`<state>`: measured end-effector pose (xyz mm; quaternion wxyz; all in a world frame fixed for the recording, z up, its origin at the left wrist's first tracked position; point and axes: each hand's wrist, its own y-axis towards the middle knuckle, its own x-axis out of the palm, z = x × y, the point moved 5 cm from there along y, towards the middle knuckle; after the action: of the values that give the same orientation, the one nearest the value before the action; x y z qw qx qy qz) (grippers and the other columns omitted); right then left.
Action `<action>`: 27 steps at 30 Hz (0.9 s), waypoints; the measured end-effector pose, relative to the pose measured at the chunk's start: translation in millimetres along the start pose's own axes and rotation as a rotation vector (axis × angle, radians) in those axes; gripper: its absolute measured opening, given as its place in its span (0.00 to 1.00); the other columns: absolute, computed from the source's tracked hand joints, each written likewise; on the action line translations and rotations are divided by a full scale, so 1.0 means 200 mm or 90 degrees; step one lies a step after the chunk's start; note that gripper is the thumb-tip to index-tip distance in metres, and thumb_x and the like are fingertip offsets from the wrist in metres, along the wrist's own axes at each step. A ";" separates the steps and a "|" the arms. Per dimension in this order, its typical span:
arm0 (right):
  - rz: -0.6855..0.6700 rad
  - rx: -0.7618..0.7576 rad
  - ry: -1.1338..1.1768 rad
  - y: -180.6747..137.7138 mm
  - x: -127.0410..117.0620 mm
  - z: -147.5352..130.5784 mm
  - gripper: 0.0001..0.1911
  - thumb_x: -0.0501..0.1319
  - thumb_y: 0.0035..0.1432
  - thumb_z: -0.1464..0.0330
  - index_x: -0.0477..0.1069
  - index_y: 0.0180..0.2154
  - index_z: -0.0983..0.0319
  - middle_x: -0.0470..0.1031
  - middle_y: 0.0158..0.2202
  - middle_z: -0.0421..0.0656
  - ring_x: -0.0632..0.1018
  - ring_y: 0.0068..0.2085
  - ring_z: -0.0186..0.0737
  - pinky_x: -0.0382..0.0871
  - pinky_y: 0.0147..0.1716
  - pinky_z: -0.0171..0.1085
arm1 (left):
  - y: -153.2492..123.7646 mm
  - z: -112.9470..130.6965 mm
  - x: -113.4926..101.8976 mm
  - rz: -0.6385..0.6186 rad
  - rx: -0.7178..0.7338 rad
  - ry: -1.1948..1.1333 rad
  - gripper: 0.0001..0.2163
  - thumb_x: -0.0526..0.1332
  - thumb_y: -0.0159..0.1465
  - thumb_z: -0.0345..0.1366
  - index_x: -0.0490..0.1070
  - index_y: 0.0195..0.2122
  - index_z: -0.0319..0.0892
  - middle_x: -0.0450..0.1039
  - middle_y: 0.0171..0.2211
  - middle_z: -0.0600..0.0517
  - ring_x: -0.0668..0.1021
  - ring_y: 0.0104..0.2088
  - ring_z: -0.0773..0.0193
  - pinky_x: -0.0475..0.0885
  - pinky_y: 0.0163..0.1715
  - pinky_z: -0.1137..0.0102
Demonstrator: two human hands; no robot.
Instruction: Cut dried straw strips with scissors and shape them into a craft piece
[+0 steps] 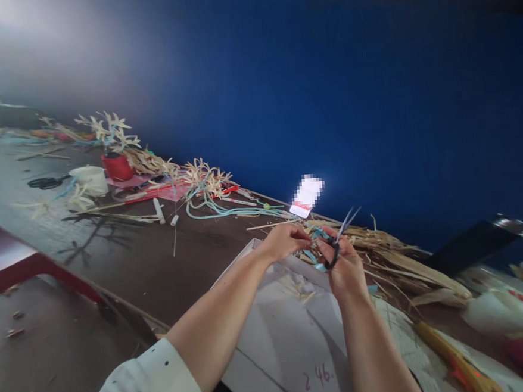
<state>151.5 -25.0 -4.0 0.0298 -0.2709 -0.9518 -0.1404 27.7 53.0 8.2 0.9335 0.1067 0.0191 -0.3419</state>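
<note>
My right hand [348, 269] grips a pair of scissors [346, 222] by its black handles, with the slightly parted blades pointing up and to the right. Close beside it on the left, my left hand [287, 241] has its fingers pinched together; what lies between them is too small to make out. Bits of light-blue strip [318, 234] show between and behind the two hands. Beneath both forearms is a shallow white box lid [270, 327] with red handwritten numbers and some pale scraps in it.
Dried husks [409, 263] lie to the right along the blue wall [371, 104]. A lit phone [306, 196] leans there. Leftward are light-blue cords [226, 210], husk flowers [204, 177], a red pot [118, 166], a white cup [89, 180] and other black scissors [48, 182]. A red stool [19, 260] stands lower left.
</note>
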 end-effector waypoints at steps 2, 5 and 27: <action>-0.004 -0.008 -0.013 0.00 0.00 0.00 0.26 0.67 0.43 0.67 0.69 0.47 0.58 0.71 0.30 0.38 0.68 0.26 0.30 0.63 0.28 0.33 | 0.00 0.00 0.00 0.001 -0.012 0.006 0.09 0.64 0.49 0.36 0.74 0.29 0.37 0.72 0.26 0.51 0.71 0.27 0.69 0.64 0.29 0.75; -0.004 -0.025 -0.015 0.00 -0.01 -0.01 0.27 0.68 0.41 0.66 0.69 0.47 0.58 0.70 0.31 0.38 0.71 0.30 0.34 0.64 0.32 0.35 | -0.01 0.00 0.00 0.007 -0.030 0.009 0.09 0.63 0.48 0.36 0.74 0.29 0.37 0.72 0.25 0.52 0.71 0.26 0.70 0.64 0.28 0.75; -0.023 0.003 0.014 0.00 0.00 0.00 0.25 0.68 0.43 0.68 0.69 0.47 0.56 0.70 0.31 0.37 0.68 0.27 0.30 0.61 0.26 0.31 | 0.01 -0.03 0.01 0.054 -0.018 -0.080 0.15 0.60 0.53 0.45 0.71 0.29 0.35 0.69 0.23 0.52 0.65 0.21 0.73 0.59 0.24 0.74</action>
<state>150.4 -25.0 -3.5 0.0381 -0.2518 -0.9566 -0.1419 30.9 54.7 1.8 0.9479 0.0728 -0.0394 -0.3077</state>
